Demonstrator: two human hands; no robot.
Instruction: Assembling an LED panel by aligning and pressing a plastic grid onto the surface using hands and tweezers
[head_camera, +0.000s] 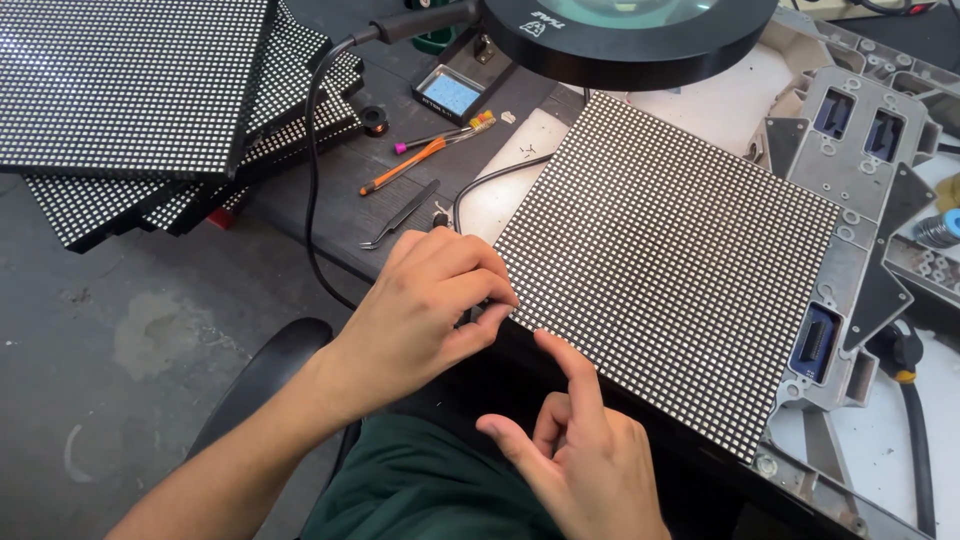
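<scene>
LED panel (665, 265) flat, corner toward hands (430, 300)

The square panel (668, 262) is black, covered in a fine regular grid of white dots; the stacked panels (140, 100) at ten o'clock carry the same dotted pattern. The frame (850, 260) beneath is pale grey with blue sockets. At eleven o'clock lie an orange screwdriver (405, 165) and black tweezers (402, 213)

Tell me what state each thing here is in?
Panel: flat on the frame, dots up, unlit.
Left hand: fingertips pinching the panel's near corner.
Right hand: forefinger touching the panel's near edge, holding nothing.
Stacked panels: piled askew, unlit.
Tweezers: lying loose, unused.
Magnifier lamp: over the panel.
</scene>
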